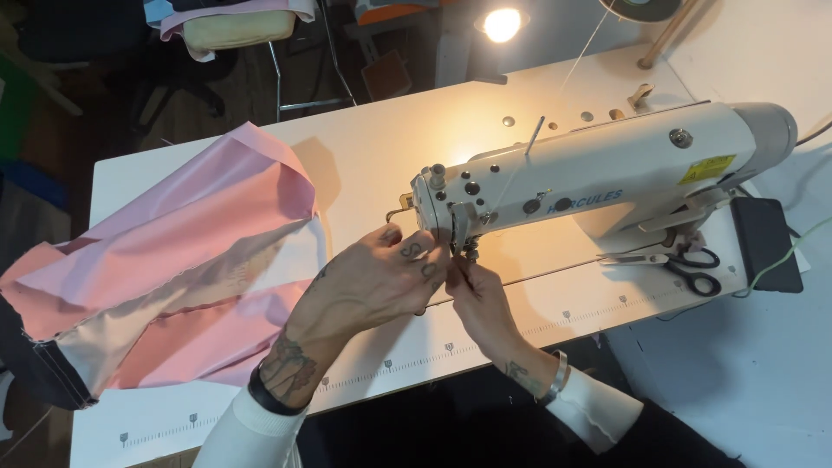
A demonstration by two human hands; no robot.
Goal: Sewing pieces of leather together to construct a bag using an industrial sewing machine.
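Working both hands right at the needle area of the cream sewing machine (607, 169). My left hand (381, 277) sits just under the machine head, fingers curled narrow, fingertips (433, 260) pressed up against the presser foot (471, 253). My right hand (481, 299) comes in from below, fingers pinched together just beside the foot; it may be pinching thread, too fine for me to tell. The two hands touch or nearly touch at the fingertips.

Pink fabric (199, 260) lies bunched on the left half of the white table (373, 139), well apart from the needle, one end hanging off the table's left edge with a dark hem (52, 377) showing. Neither hand touches it.

Black scissors (698, 270) lie on the table under the machine's right end, near a black box (767, 243). A lit lamp (503, 24) shines above the machine. White thread (589, 43) runs up from the machine top toward a spool beyond the frame's upper edge. A printed ruler strip (416, 360) runs along the table's front edge. Silver bracelet (559, 377) on my right wrist, black band (269, 399) on the left.
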